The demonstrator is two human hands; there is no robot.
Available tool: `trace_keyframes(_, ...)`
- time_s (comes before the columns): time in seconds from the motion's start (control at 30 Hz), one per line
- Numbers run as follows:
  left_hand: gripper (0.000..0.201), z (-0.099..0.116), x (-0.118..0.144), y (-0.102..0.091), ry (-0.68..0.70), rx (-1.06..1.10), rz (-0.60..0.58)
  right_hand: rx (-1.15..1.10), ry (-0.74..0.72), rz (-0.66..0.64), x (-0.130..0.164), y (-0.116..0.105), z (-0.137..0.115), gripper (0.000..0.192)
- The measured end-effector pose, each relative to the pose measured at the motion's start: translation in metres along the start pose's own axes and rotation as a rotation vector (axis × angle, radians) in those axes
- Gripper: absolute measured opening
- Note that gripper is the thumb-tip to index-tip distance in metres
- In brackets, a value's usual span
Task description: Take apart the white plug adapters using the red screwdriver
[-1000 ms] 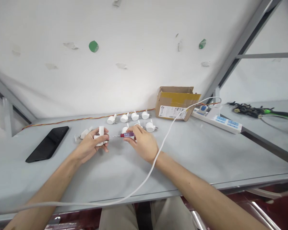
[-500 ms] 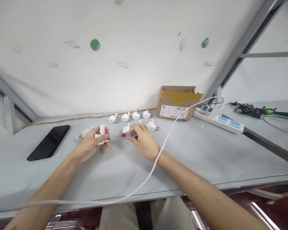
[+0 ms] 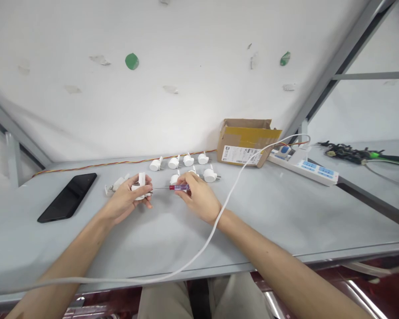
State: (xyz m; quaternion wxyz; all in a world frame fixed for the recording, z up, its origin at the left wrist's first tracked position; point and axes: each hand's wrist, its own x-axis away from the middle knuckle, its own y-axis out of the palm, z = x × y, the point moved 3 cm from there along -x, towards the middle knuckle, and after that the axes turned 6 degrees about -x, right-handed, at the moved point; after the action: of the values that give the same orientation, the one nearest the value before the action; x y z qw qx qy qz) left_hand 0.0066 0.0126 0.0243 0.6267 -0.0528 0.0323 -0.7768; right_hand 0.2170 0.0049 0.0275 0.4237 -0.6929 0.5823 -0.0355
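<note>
My left hand is closed around a white power plug, its prongs pointing right. Between the fingers of my right hand is a screwdriver with a red and purple see-through handle. Its thin shaft runs left to the prong side of the plug; the exact contact of the tip is too small to make out. Behind my left hand lie more white plug parts, partly hidden. Several white plugs stand in rows beyond my hands, and my right hand covers part of the front row.
A black phone lies at the left. An opened cardboard box stands at the back, beside a white power strip. A white cable hangs across the view over my right wrist. Dark cables and a green-black tool lie far right.
Both hands keep almost the same place. The screwdriver's handle looks slightly turned in my right fingers, its shaft still lined up with the plug.
</note>
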Motion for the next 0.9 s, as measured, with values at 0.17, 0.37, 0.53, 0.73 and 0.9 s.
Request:
trace_keyframes(0.17, 0.028, -0.0012, -0.0006, 0.0013, -0.009, -0.007, 0.004, 0.057, 0.134, -0.107, -0.0003, 0.0031, -0.0008, 0.03)
trace_keyframes(0.37, 0.027, -0.0016, -0.0009, 0.0012, -0.009, -0.025, 0.008, 0.099, 0.066, -0.1, 0.001, 0.0052, 0.0001, 0.018)
trace_keyframes(0.53, 0.03, -0.0022, -0.0007, 0.0017, -0.022, -0.035, 0.003, 0.102, 0.107, -0.147, 0.0039, 0.0079, 0.0024, 0.033)
trace_keyframes(0.73, 0.03, -0.0027, -0.0009, 0.0013, -0.024, -0.036, 0.006, 0.128, 0.045, -0.171, 0.0015, 0.0062, -0.0036, 0.018)
trace_keyframes(0.9, 0.033, -0.0019, -0.0003, 0.002, -0.031, -0.037, 0.011, 0.09, 0.062, -0.16, 0.0031, 0.0059, -0.0036, 0.029)
